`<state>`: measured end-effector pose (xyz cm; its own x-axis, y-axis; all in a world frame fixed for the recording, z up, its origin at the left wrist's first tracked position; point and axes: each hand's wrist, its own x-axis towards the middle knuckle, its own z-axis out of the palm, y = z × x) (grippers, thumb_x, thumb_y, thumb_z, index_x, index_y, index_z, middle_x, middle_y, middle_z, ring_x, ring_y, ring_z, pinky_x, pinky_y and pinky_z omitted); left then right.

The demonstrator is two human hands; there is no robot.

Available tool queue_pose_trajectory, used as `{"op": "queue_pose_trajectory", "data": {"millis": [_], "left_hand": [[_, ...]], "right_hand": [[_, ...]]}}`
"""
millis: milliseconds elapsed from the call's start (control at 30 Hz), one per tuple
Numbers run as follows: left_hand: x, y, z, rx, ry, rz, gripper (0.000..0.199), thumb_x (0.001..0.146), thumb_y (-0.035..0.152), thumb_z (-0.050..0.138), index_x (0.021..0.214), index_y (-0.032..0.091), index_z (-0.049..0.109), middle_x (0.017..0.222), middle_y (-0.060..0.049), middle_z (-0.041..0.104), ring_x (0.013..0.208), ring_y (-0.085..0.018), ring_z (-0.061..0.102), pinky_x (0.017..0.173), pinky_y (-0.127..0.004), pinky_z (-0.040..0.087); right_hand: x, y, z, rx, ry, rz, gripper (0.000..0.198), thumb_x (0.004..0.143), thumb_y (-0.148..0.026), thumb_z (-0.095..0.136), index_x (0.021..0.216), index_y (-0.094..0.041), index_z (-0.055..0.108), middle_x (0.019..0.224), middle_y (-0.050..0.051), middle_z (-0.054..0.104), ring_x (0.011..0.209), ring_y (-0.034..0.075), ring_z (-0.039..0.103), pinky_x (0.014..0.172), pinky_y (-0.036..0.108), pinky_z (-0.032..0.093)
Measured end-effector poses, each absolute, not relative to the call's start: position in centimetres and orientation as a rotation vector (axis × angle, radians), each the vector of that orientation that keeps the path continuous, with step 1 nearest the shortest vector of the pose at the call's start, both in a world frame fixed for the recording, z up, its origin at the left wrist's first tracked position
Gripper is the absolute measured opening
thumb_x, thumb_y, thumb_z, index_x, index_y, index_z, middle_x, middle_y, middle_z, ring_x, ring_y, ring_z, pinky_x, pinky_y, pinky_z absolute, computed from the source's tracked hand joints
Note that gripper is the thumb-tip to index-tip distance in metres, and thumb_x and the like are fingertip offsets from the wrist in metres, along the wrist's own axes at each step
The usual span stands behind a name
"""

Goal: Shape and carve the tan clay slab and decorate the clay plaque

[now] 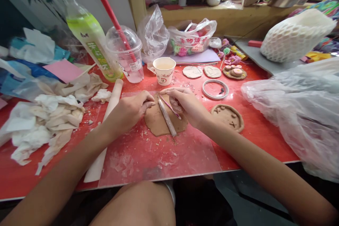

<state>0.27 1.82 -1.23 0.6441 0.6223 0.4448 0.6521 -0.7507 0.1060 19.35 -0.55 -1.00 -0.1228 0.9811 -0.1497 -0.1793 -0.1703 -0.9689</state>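
Note:
A flat brown clay slab (pixel 153 123) lies on a clear plastic sheet in front of me. My left hand (pixel 135 107) is at the slab's left edge, thumb and fingers pinched together; whatever is between them is too small or hidden. Over the slab's upper right is my right hand (pixel 182 104), its fingers curled in and pointing left, their contents hidden. Between the hands, a pale clay-smeared stick (pixel 166 118) rests slantwise on the slab. Alongside it lies a thin pink-and-white tool (pixel 169 107), close to the right fingers.
A rolling pin (pixel 112 100) lies left, beside crumpled tissues (pixel 53 120). Behind stand a paper cup (pixel 164 72), a plastic cup with straw (pixel 127 63) and a drink bottle (pixel 90 35). Right are a ring (pixel 215 89), a round clay piece (pixel 227 117) and a plastic bag (pixel 286 95).

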Motion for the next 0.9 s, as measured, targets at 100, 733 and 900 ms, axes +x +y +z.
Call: {"op": "queue_pose_trajectory", "data": {"millis": [100, 733, 900], "left_hand": [[0.4, 1.8, -1.27, -2.793, -1.064, -0.678, 0.016, 0.091, 0.034, 0.047, 0.087, 0.02, 0.055, 0.069, 0.003, 0.065, 0.062, -0.012, 0.058, 0.074, -0.029, 0.045], [0.23, 1.8, -1.1, -2.757, -1.162, -0.646, 0.037, 0.095, 0.04, 0.033, 0.071, 0.019, 0.052, 0.052, 0.003, 0.051, 0.052, -0.012, 0.05, 0.069, -0.03, 0.044], [0.75, 1.4, -0.63, -2.568, -1.244, -0.65, 0.035, 0.093, 0.042, 0.038, 0.072, 0.019, 0.053, 0.048, 0.005, 0.045, 0.045, -0.01, 0.041, 0.059, -0.025, 0.036]], "right_hand": [[19.36, -0.48, -1.14, -1.131, -1.058, 1.499, 0.016, 0.082, -0.022, 0.049, 0.082, -0.016, 0.064, 0.046, -0.009, 0.03, 0.036, 0.005, 0.023, 0.036, 0.024, 0.014], [19.53, -0.24, -1.41, -1.372, -1.461, 1.029, 0.013, 0.079, -0.031, 0.057, 0.073, -0.019, 0.055, 0.056, -0.003, 0.039, 0.052, 0.009, 0.032, 0.05, 0.026, 0.018], [19.7, -0.73, -1.63, -1.661, -2.184, 0.376, 0.039, 0.082, -0.045, 0.052, 0.055, -0.018, 0.047, 0.055, 0.001, 0.04, 0.054, 0.011, 0.032, 0.054, 0.029, 0.015]]}}
